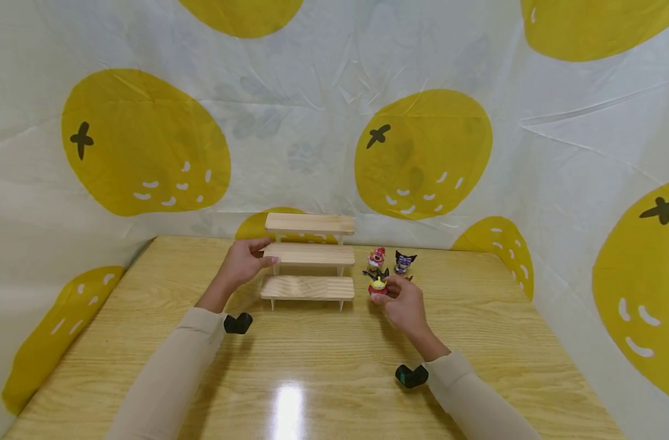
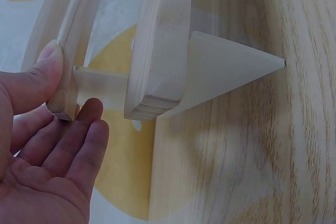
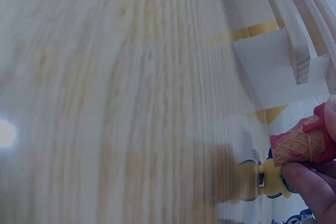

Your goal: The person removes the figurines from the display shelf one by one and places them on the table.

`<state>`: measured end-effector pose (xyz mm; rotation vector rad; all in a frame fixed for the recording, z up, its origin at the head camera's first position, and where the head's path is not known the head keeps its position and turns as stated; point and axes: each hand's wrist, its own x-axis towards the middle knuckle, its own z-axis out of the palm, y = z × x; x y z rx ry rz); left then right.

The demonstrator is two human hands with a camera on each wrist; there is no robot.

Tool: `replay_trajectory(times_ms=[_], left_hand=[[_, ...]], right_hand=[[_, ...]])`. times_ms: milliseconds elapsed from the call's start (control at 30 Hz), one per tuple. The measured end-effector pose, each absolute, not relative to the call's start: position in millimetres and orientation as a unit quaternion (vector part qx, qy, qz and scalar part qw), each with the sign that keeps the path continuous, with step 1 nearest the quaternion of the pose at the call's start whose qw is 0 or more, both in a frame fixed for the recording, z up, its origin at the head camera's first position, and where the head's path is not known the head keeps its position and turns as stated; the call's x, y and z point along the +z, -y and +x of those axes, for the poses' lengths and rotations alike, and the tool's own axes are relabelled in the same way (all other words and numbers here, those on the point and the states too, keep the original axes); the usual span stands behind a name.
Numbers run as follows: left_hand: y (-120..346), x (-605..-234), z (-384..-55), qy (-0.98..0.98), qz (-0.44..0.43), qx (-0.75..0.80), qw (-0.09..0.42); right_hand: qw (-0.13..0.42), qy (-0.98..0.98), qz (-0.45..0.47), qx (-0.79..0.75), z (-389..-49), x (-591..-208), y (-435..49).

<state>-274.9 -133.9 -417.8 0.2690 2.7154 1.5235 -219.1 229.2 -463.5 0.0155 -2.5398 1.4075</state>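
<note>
A three-step wooden display stand (image 1: 309,287) with pale legs stands near the back of the table. My left hand (image 1: 242,263) grips the left end of its middle board, thumb over the wood (image 2: 63,87) and the other fingers around the end and below. To the right of the stand, my right hand (image 1: 405,304) pinches a small figurine (image 1: 378,286) with a yellow top and red lower part. In the right wrist view its waffle-cone base (image 3: 299,145), dripped with pinkish red, points out from the fingertips. Beside it is a yellow figurine (image 3: 271,178) on the table.
Behind the right hand stand a red-and-white figurine (image 1: 375,259) and a black-and-purple one (image 1: 404,262) with pointed ears. Dark parts of another figurine show just behind the held one. A cloth (image 1: 312,153) printed with yellow fruit hangs along the table's back edge.
</note>
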Motion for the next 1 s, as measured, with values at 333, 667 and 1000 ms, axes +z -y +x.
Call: replay_trajectory(times_ms=[333, 667, 1000], left_hand=[[134.6, -417.7, -274.3, -0.869, 0.086, 0.488, 0.008], [135.4, -417.8, -273.6, -0.869, 0.092, 0.487, 0.003], [135.8, -417.9, -275.0, -0.867, 0.087, 0.490, 0.010]], right_hand=[[0.114, 0.869, 0.000, 0.482, -218.3, -464.7, -228.0], [0.117, 0.866, 0.002, 0.486, -218.2, -464.4, -227.9], [0.110, 0.868, 0.000, 0.484, -217.7, -464.6, -227.6]])
